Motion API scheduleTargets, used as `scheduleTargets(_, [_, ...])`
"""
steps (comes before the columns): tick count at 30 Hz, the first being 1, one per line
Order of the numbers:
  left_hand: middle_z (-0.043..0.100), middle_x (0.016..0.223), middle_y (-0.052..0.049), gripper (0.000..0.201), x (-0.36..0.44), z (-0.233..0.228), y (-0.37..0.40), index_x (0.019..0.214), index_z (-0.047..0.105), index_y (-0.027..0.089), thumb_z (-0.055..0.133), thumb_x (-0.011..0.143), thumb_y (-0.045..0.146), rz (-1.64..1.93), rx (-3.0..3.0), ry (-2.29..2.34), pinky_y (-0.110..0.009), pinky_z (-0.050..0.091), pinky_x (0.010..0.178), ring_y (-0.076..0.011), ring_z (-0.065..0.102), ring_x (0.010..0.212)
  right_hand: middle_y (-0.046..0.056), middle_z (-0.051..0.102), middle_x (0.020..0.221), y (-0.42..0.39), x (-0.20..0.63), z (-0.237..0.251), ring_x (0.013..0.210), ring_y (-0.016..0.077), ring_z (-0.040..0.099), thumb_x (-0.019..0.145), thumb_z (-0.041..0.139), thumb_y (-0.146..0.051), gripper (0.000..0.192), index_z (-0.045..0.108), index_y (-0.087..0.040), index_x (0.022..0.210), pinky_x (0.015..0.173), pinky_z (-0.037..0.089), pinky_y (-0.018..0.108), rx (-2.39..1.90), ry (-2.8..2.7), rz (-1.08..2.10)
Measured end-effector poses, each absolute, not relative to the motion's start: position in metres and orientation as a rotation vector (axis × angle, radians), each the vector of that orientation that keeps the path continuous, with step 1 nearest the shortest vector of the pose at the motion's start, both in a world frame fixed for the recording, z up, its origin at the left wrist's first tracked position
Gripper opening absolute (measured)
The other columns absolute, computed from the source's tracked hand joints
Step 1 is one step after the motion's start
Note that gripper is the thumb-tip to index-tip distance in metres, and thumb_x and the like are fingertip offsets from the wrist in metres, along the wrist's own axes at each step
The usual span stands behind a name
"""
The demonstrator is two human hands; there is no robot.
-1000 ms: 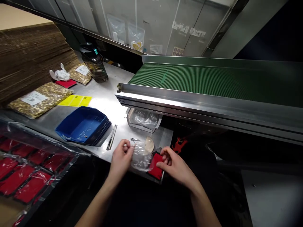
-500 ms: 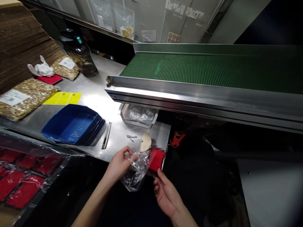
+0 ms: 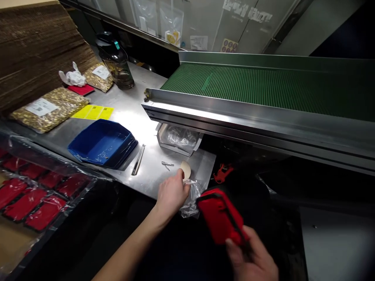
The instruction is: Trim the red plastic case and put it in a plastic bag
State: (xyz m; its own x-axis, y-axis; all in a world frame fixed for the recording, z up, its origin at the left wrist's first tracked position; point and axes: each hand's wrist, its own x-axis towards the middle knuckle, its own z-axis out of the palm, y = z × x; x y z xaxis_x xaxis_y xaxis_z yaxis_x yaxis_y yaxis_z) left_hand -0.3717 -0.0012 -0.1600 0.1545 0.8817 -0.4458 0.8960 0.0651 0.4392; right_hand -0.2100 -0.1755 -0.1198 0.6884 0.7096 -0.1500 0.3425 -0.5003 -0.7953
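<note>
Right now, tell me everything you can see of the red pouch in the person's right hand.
The red pouch is a flat, rectangular piece that looks like soft fabric, with a dark edge or strap running along its right side. It is tilted, held clear of the steel table, its upper end pointing toward the table edge. The right hand grips its lower end. Its upper left corner lies close to the crumpled clear plastic bag held by the left hand; whether they touch cannot be told.

Blue tray on steel table; green conveyor behind; cardboard stack left.
</note>
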Motion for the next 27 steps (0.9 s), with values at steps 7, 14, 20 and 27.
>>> scheduleTargets(7, [0.068, 0.082, -0.003, 0.015, -0.364, -0.164, 0.001, 0.096, 0.056, 0.025, 0.061, 0.094, 0.04, -0.058, 1.779, 1.495, -0.031, 0.031, 0.059, -0.0263, 0.064, 0.076, 0.0, 0.063, 0.069, -0.173, -0.212, -0.139, 0.058, 0.0153, 0.059, 0.099, 0.06, -0.031, 0.013, 0.065, -0.021, 0.106, 0.056, 0.044, 0.027, -1.823, -1.908, 0.435])
scheduleTargets(14, [0.065, 0.077, 0.0, 0.015, -0.35, -0.153, -0.026, 0.102, 0.053, 0.026, 0.059, 0.1, 0.039, -0.057, 1.9, 1.446, -0.033, 0.028, 0.058, -0.0277, 0.064, 0.074, 0.0, 0.062, 0.069, -0.18, -0.21, -0.146, 0.06, 0.0175, 0.061, 0.102, 0.054, -0.035, 0.018, 0.066, -0.022, 0.101, 0.058, 0.043, 0.029, -1.901, -1.907, 0.38])
scheduleTargets(20, [0.064, 0.101, -0.002, 0.01, -0.363, -0.152, -0.037, 0.103, 0.05, 0.022, 0.051, 0.101, 0.013, -0.013, 2.078, 1.4, -0.033, 0.038, 0.068, -0.0234, 0.063, 0.09, 0.002, 0.075, 0.085, -0.185, -0.198, -0.142, 0.075, 0.0193, 0.071, 0.091, 0.063, -0.062, 0.043, 0.073, -0.023, 0.107, 0.069, 0.052, 0.025, -2.277, -1.083, 0.744])
scheduleTargets(27, [0.061, 0.095, -0.001, 0.016, -0.375, -0.171, -0.066, 0.099, 0.048, 0.021, 0.054, 0.096, 0.007, -0.053, 2.068, 1.314, -0.032, 0.041, 0.068, -0.0216, 0.061, 0.083, 0.008, 0.078, 0.105, -0.177, -0.221, -0.142, 0.095, 0.0235, 0.075, 0.087, 0.062, -0.069, 0.06, 0.071, -0.018, 0.118, 0.082, 0.057, 0.023, -2.115, -0.59, 1.085])
